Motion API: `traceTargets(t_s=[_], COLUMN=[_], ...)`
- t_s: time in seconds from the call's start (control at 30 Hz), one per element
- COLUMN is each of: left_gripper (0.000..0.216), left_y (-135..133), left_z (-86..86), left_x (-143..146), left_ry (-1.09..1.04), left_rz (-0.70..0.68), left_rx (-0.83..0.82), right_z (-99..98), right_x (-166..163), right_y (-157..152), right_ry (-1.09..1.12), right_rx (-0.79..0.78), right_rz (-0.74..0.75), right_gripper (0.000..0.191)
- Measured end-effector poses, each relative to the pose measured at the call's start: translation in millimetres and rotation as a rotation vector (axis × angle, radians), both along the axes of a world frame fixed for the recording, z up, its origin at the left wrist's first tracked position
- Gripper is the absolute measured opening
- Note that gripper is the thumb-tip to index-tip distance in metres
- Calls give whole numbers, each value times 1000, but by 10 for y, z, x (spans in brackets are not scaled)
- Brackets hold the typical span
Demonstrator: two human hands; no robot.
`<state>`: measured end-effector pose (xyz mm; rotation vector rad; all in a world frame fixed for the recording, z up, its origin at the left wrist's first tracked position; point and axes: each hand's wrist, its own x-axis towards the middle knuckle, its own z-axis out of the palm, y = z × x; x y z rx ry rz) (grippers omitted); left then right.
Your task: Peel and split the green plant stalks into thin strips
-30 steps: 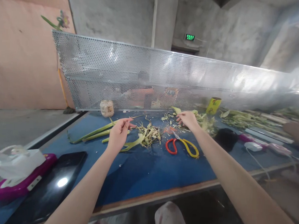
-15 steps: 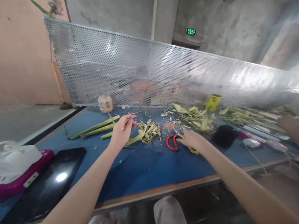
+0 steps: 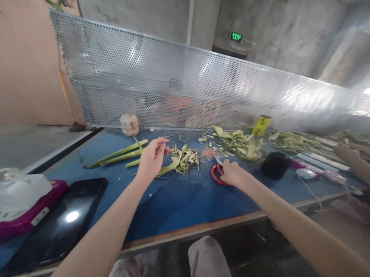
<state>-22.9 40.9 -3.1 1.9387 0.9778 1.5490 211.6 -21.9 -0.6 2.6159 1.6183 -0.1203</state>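
A pair of scissors (image 3: 217,176) with a red handle lies on the blue table, blades pointing away from me. My right hand (image 3: 233,173) is closed over it and hides part of the handle. Left of it, my left hand (image 3: 152,156) hovers with its fingers loosely bent and apart, and nothing shows in them. Just beyond its fingertips is a heap of pale plant trimmings (image 3: 187,159), with a light green leaf strip (image 3: 170,166) at its near side. Several long green stalks (image 3: 121,155) lie to the left of that hand.
A black phone-like slab (image 3: 58,223) and a purple box with tissues (image 3: 25,213) sit at left. A jar (image 3: 129,124) stands by the perforated metal screen (image 3: 163,84). Leaf scraps (image 3: 240,143), a yellow can (image 3: 261,125) and a black object (image 3: 275,165) are at right, near another person's hands (image 3: 352,154).
My right hand has closed around the scissors, which have turned and shifted slightly right; the yellow handle part below the hand is now hidden. My left hand stays nearly in place.
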Motion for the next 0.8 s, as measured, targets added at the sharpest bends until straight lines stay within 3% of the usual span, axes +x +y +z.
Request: traceTargets(t_s=[0.1, 0.27, 0.53, 0.73, 0.8], left_gripper=[21, 22, 18, 18, 18], left_y=[-1, 7, -41, -11, 0], left_z=[2, 0, 15, -23, -30], left_x=[3, 10, -2, 18, 22], left_ry=[-21, -74, -74, -90, -86], left_rz=[-3, -63, -37, -81, -77], left_rx=[-1, -25, 3, -29, -31], right_z=[63, 120, 132, 456, 596], right_x=[25, 55, 7, 358, 483], right_y=[2, -70, -53, 47, 34], right_ry=[3, 32, 8, 79, 145], right_rx=[-51, -114, -134, -75, -19], right_rz=[-25, 59, 94, 115, 109], right_gripper=[44, 28, 43, 9, 16])
